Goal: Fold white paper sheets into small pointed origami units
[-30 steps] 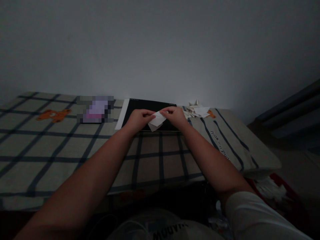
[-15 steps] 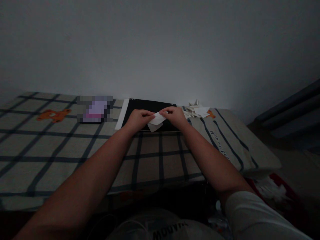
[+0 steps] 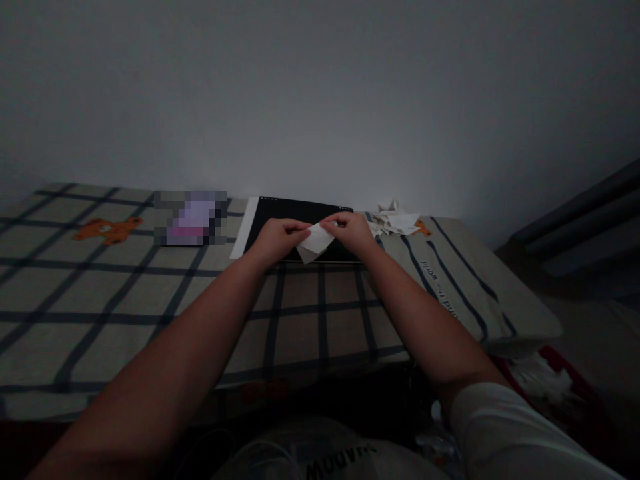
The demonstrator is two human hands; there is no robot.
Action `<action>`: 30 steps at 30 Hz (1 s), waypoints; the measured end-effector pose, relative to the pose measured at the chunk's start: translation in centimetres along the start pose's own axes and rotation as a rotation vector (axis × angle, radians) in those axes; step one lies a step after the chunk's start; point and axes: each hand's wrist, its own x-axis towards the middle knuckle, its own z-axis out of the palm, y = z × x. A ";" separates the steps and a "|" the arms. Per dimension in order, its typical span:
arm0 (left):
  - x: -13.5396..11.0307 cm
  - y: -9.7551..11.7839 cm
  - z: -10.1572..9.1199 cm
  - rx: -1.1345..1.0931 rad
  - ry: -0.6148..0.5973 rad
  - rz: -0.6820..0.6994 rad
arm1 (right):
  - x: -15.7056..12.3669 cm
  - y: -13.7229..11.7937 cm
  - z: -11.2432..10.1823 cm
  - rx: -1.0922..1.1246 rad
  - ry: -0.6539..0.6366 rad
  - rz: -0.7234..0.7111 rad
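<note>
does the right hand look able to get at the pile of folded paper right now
Probably yes: the pile of folded paper sits just to the right of the right hand, with nothing visible between them, though the hand would likely need to release the white paper it pinches.

A single head-worn camera gives this view, set on the near side of the black board and well above it, facing forward and down so that the board falls about mid-field. It stands far enough back to take in the left hand and the right hand over the board, while the shirt front, well short of the board, is much nearer the lens. Beyond the board, the wall fills the upper part; the checked tablecloth spreads widely to either side of it.
</note>
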 end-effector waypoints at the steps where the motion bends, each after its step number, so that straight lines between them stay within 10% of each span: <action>1: 0.0 0.0 0.0 0.013 0.004 0.002 | 0.0 0.0 0.0 0.000 -0.001 -0.003; 30: -0.3 0.0 0.1 0.244 -0.028 0.037 | -0.4 -1.0 -0.4 -0.059 -0.275 -0.024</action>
